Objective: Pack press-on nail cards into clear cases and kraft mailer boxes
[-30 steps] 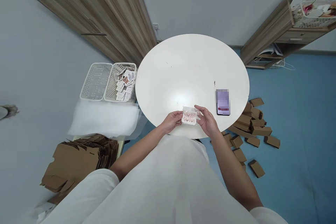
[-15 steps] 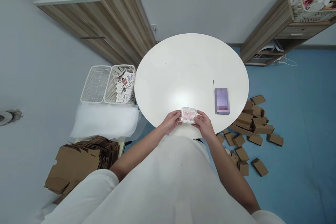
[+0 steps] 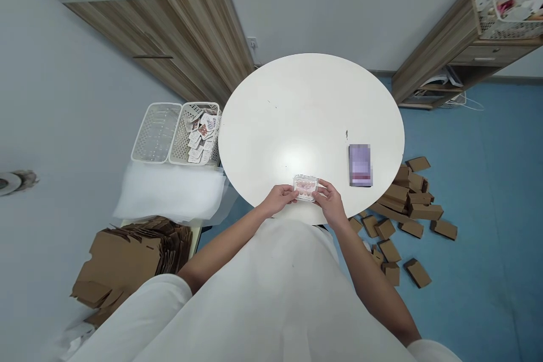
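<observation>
A small clear plastic case (image 3: 305, 185) with rows of small pink pieces, which look like press-on nails, is held between my two hands over the near edge of the white table (image 3: 309, 102). My left hand (image 3: 278, 199) grips its left side, thumb over the near left corner. On the right side, my right hand (image 3: 330, 201) holds it with the thumb on the near right corner and the fingers at the edge. To the right lies a purple rectangular item (image 3: 360, 165), its top blurred out.
At the left stand a white basket (image 3: 171, 153) with printed cards and a clear empty-looking bin (image 3: 153, 133). White sheets (image 3: 169, 192) and flattened cardboard (image 3: 123, 260) lie nearer. Small brown boxes (image 3: 418, 272) are scattered on the blue floor, right. Wooden cabinets (image 3: 199, 28) stand behind.
My left thumb has shifted from the case's side onto its near left corner. The pink pieces look different through the lid now. My right hand keeps its hold.
</observation>
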`<state>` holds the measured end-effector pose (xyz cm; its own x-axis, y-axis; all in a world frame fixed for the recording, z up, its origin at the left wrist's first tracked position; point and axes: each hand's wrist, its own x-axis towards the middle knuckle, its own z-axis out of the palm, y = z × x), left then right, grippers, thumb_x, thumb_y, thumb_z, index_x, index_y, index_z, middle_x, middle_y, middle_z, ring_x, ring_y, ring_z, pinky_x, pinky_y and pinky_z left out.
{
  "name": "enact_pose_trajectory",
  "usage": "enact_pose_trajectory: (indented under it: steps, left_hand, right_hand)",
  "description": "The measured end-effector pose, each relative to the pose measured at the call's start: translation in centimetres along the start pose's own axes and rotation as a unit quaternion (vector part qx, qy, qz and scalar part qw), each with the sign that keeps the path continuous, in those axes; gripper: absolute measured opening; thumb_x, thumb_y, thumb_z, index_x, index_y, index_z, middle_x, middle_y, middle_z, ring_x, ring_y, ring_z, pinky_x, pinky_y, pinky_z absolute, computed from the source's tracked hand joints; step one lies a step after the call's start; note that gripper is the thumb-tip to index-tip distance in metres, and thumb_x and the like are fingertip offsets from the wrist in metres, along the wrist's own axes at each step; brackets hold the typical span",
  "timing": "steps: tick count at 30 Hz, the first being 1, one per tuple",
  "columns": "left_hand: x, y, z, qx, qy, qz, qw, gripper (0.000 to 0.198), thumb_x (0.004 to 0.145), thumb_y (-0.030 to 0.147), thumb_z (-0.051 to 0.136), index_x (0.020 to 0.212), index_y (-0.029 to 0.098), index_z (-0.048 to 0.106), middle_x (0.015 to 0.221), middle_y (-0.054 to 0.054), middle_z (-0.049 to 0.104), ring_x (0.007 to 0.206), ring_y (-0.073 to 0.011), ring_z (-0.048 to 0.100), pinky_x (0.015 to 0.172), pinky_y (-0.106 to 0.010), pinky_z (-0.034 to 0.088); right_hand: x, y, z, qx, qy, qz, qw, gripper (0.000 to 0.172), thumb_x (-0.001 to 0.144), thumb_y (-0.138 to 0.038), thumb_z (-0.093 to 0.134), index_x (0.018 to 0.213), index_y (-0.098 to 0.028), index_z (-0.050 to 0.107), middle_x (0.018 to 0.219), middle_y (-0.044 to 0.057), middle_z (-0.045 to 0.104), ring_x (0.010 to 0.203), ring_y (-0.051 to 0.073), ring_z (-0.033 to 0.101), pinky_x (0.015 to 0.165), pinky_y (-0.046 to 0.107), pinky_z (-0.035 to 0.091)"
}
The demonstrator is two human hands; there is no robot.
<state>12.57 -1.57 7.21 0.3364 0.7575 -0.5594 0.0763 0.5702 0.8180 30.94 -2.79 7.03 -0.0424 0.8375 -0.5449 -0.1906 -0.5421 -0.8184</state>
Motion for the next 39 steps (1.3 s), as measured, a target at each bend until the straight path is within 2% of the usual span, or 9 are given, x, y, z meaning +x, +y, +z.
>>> enact_pose_trajectory:
  steps: [7, 13, 17, 22, 25, 29, 32, 35, 39]
  left_hand:
    - [0.5, -1.0, 0.0, 0.064, 0.025, 0.01, 0.998, 0.037, 0.07, 0.05, 0.061, 0.078, 0.014, 0.064, 0.07, -0.004, 0.062, 0.061, -0.0119, 0.052, 0.059, -0.025, 0.041]
    - [0.8, -1.3, 0.3, 0.035, 0.035, 0.008, 0.999, 0.042, 0.071, 0.051, 0.06, 0.093, 0.015, 0.062, 0.071, -0.004, 0.062, 0.069, -0.0149, 0.057, 0.072, -0.03, 0.043]
    - [0.8, -1.1, 0.3, 0.024, 0.049, 0.013, 0.998, 0.049, 0.073, 0.049, 0.058, 0.108, 0.015, 0.055, 0.085, -0.008, 0.064, 0.08, -0.018, 0.059, 0.08, -0.034, 0.042]
    - [-0.1, -1.1, 0.0, 0.048, 0.12, 0.039, 0.991, 0.052, 0.07, 0.042, 0.065, 0.114, 0.019, 0.053, 0.109, -0.011, 0.056, 0.097, -0.0211, 0.053, 0.082, -0.034, 0.043]
    - [-0.7, -1.1, -0.1, 0.045, 0.131, 0.065, 0.988, 0.048, 0.07, 0.04, 0.064, 0.113, 0.021, 0.055, 0.115, -0.01, 0.051, 0.1, -0.0208, 0.051, 0.08, -0.033, 0.046]
    - [-1.2, -1.1, -0.7, 0.032, 0.136, 0.084, 0.987, 0.046, 0.071, 0.037, 0.065, 0.113, 0.022, 0.056, 0.116, -0.009, 0.048, 0.102, -0.0205, 0.049, 0.083, -0.034, 0.045]
    - [-1.6, -1.3, -1.8, 0.021, 0.153, 0.082, 0.985, 0.048, 0.071, 0.036, 0.065, 0.115, 0.023, 0.054, 0.117, -0.009, 0.048, 0.103, -0.0209, 0.048, 0.085, -0.034, 0.045]
    - [-1.9, -1.5, -3.6, 0.003, 0.166, 0.078, 0.983, 0.048, 0.072, 0.037, 0.063, 0.117, 0.023, 0.052, 0.12, -0.009, 0.046, 0.105, -0.0214, 0.047, 0.086, -0.034, 0.044]
    - [-2.5, -1.3, -6.7, -0.005, 0.185, 0.077, 0.98, 0.05, 0.073, 0.039, 0.062, 0.119, 0.022, 0.05, 0.123, -0.01, 0.043, 0.109, -0.0229, 0.044, 0.086, -0.035, 0.044]
  right_hand:
    - [0.2, 0.4, 0.1, -0.046, 0.018, -0.006, 0.999, 0.054, 0.062, -0.038, 0.066, 0.111, -0.024, 0.049, 0.094, 0.004, 0.06, 0.069, 0.015, 0.059, 0.072, 0.036, 0.047]
    - [0.5, 1.1, 0.2, -0.029, 0.042, -0.015, 0.999, 0.058, 0.061, -0.039, 0.067, 0.113, -0.024, 0.046, 0.096, 0.004, 0.06, 0.074, 0.017, 0.06, 0.075, 0.038, 0.048]
    - [0.6, 1.6, 0.2, 0.003, 0.059, -0.013, 0.998, 0.051, 0.062, -0.038, 0.067, 0.107, -0.024, 0.048, 0.099, 0.005, 0.06, 0.08, 0.018, 0.06, 0.075, 0.038, 0.048]
    - [0.7, 1.8, 0.0, 0.002, 0.058, -0.008, 0.998, 0.048, 0.064, -0.037, 0.065, 0.108, -0.025, 0.049, 0.1, 0.005, 0.06, 0.083, 0.018, 0.06, 0.076, 0.038, 0.049]
    - [1.0, 1.8, 0.5, -0.01, 0.05, -0.008, 0.999, 0.048, 0.065, -0.038, 0.064, 0.109, -0.025, 0.049, 0.101, 0.005, 0.06, 0.086, 0.019, 0.059, 0.077, 0.039, 0.049]
    - [1.5, 1.8, 1.9, -0.04, 0.035, -0.018, 0.998, 0.049, 0.068, -0.039, 0.061, 0.113, -0.025, 0.047, 0.108, 0.007, 0.059, 0.091, 0.02, 0.059, 0.08, 0.039, 0.047]
    - [1.8, 1.5, 3.7, -0.075, 0.013, -0.03, 0.997, 0.054, 0.07, -0.038, 0.058, 0.12, -0.026, 0.044, 0.12, 0.008, 0.052, 0.097, 0.02, 0.057, 0.085, 0.04, 0.045]
    - [2.0, 1.2, 5.8, -0.109, -0.013, -0.05, 0.993, 0.057, 0.071, -0.037, 0.058, 0.125, -0.029, 0.041, 0.129, 0.006, 0.042, 0.108, 0.021, 0.049, 0.089, 0.038, 0.043]
    - [2.6, 1.5, 9.2, -0.193, 0.009, -0.066, 0.979, 0.061, 0.069, -0.039, 0.061, 0.127, -0.033, 0.041, 0.125, 0.005, 0.037, 0.113, 0.022, 0.041, 0.09, 0.038, 0.042]
